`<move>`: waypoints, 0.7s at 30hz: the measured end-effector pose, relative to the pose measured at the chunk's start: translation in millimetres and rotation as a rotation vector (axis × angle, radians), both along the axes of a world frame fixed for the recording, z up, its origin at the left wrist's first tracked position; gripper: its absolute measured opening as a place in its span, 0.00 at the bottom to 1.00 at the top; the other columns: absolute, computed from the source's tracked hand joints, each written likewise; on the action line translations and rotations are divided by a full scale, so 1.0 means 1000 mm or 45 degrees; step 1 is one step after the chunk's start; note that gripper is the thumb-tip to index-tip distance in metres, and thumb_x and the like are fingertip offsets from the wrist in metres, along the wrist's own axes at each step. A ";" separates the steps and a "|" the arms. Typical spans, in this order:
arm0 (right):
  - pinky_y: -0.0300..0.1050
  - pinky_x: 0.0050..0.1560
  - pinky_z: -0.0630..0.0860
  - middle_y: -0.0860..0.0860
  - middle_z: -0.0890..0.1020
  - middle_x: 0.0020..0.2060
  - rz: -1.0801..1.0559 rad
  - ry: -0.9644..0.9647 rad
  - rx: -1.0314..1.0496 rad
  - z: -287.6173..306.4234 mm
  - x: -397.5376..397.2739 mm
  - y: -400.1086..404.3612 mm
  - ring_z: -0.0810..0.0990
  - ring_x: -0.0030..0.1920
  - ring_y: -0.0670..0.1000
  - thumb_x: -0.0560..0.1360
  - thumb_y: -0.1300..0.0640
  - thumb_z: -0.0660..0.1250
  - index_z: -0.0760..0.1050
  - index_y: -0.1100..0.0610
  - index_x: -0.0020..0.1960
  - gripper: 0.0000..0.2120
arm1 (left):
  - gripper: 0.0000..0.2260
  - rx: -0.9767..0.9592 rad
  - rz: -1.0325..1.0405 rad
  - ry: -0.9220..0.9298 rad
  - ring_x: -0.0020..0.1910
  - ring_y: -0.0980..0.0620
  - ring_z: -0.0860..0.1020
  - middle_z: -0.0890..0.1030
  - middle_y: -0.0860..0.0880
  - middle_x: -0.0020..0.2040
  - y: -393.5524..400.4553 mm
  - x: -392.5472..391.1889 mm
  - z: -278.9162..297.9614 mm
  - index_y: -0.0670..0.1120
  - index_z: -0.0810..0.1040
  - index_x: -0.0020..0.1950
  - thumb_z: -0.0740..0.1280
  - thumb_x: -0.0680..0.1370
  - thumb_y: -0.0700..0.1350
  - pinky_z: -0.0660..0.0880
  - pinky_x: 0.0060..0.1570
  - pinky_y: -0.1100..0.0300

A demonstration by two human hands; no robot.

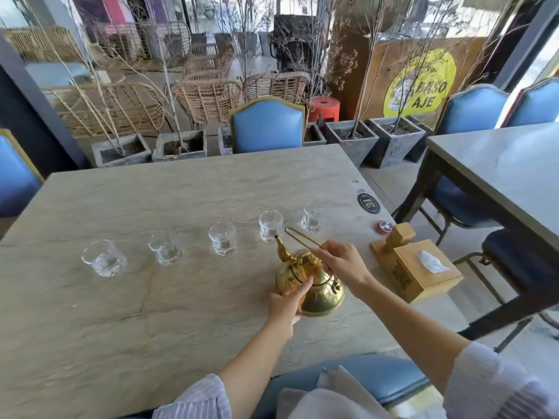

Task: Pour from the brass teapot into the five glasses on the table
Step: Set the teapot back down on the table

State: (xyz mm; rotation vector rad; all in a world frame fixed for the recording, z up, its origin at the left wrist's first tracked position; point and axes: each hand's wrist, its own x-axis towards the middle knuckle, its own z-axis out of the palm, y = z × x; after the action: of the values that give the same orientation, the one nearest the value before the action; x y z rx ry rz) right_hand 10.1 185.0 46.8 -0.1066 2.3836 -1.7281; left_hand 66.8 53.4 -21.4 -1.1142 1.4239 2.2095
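Five glasses stand in a loose row across the stone-topped bench (121,313), well apart from one another: the far-left glass (104,257), the second glass (165,247), the middle glass (222,238), the fourth glass (271,225) and the far-right glass (311,216). How much liquid each one holds is hard to make out through the clear, ribbed walls. The brass teapot (314,285) sits near the bench's front right, tilted forward, its spout (280,247) pointing at the fourth glass, with the tip just beside that glass's lower wall; whether anything is running from the spout cannot be told. The teapot's underside is hidden, so I cannot tell whether it rests on the bench or hangs just above it. The left hand (286,300) reaches up from below, its grip pressed flat against the pot's left flank with the fingers hidden partly behind the belly. The right hand (340,261) comes in from the right, wrist bent, its grip pinched closed on the thin wire handle (299,235), which leans toward the glasses. A wooden tissue box (420,270) stands to the right, near the bench edge. Striped sleeves are cut off at the bottom of the view.
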 end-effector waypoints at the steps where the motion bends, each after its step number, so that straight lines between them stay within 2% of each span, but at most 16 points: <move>1: 0.39 0.29 0.67 0.50 0.73 0.24 -0.011 -0.004 -0.014 -0.002 -0.002 0.006 0.69 0.26 0.48 0.74 0.53 0.72 0.75 0.58 0.33 0.14 | 0.52 -0.011 -0.009 -0.009 0.76 0.38 0.67 0.65 0.40 0.77 0.005 -0.002 -0.001 0.41 0.58 0.79 0.84 0.64 0.50 0.72 0.69 0.38; 8: 0.34 0.26 0.67 0.53 0.76 0.25 -0.003 -0.009 -0.011 -0.012 -0.011 0.033 0.70 0.23 0.45 0.74 0.53 0.72 0.77 0.60 0.34 0.14 | 0.46 -0.031 -0.002 -0.034 0.74 0.37 0.70 0.69 0.40 0.76 0.029 -0.010 -0.005 0.40 0.64 0.76 0.84 0.65 0.47 0.77 0.63 0.37; 11: 0.37 0.28 0.67 0.54 0.76 0.25 0.018 -0.014 -0.022 -0.018 -0.015 0.041 0.70 0.25 0.48 0.74 0.52 0.73 0.77 0.67 0.36 0.18 | 0.46 -0.048 0.050 -0.021 0.75 0.37 0.69 0.68 0.40 0.76 0.037 -0.010 -0.010 0.40 0.63 0.77 0.83 0.66 0.47 0.77 0.64 0.38; 14: 0.40 0.30 0.68 0.55 0.76 0.25 0.052 -0.015 -0.043 -0.020 -0.017 0.045 0.71 0.27 0.50 0.74 0.51 0.72 0.76 0.72 0.39 0.22 | 0.50 -0.084 0.067 -0.004 0.76 0.37 0.68 0.66 0.40 0.78 0.040 -0.010 -0.013 0.40 0.61 0.79 0.84 0.65 0.49 0.77 0.63 0.37; 18: 0.31 0.27 0.68 0.54 0.77 0.25 0.086 -0.019 0.001 -0.020 -0.023 0.045 0.70 0.23 0.45 0.75 0.53 0.71 0.76 0.73 0.42 0.20 | 0.52 -0.104 0.025 0.014 0.75 0.37 0.68 0.66 0.40 0.78 0.038 -0.010 -0.014 0.41 0.60 0.81 0.84 0.64 0.50 0.79 0.60 0.39; 21: 0.29 0.28 0.69 0.55 0.79 0.28 0.144 -0.018 0.112 -0.016 -0.026 0.045 0.72 0.23 0.42 0.76 0.53 0.70 0.77 0.72 0.42 0.19 | 0.52 -0.121 -0.026 0.047 0.72 0.40 0.73 0.71 0.41 0.75 0.029 -0.008 -0.018 0.41 0.66 0.78 0.85 0.59 0.54 0.80 0.60 0.41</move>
State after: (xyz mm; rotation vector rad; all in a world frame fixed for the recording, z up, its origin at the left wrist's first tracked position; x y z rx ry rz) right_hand -15.5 229.8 30.3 -0.2110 2.3895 -1.5668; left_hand 58.4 82.4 -39.8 -1.0890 1.5630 2.1793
